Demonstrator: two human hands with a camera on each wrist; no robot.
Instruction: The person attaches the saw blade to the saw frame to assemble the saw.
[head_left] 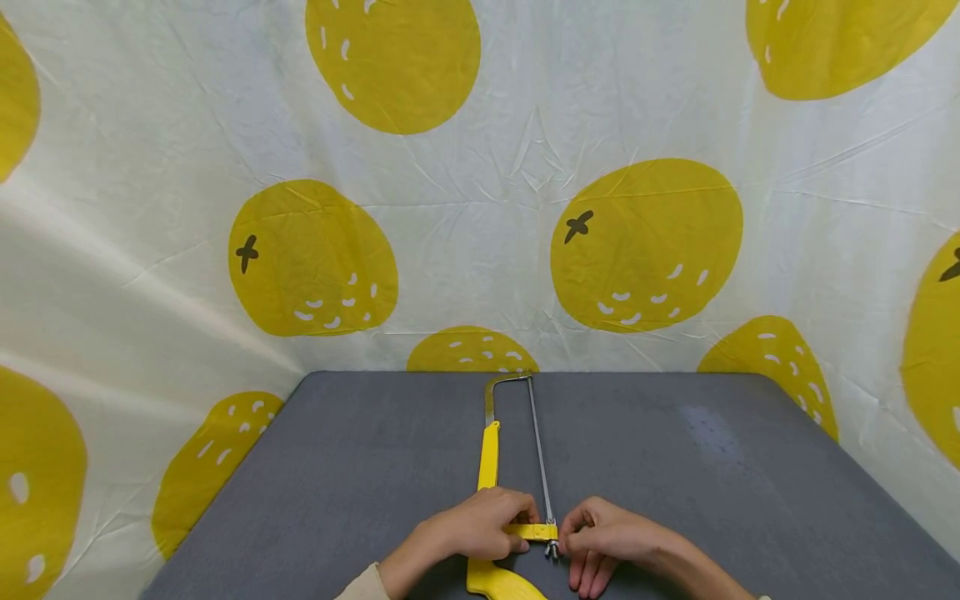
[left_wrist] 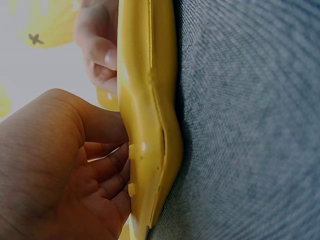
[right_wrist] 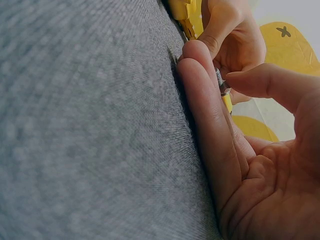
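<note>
A hacksaw (head_left: 488, 458) with a yellow frame and handle lies on the grey surface, its thin metal blade (head_left: 539, 450) on the right. My left hand (head_left: 487, 523) grips the near part of its frame, thumb and fingers around the yellow bar. At the near end of the blade sits a metal wing nut (head_left: 552, 549). Beside it, my right hand (head_left: 611, 533) pinches the nut at its edge. The right wrist view shows the thumb (right_wrist: 260, 82) against the nut, while other fingers rest along the surface. The index fingertip's contact is hidden there.
The dark grey tabletop (head_left: 720, 500) reaches back to a pale curtain (head_left: 480, 258) printed with yellow fruit. More curtain hangs along both sides. The far end of the saw reaches the table's back edge.
</note>
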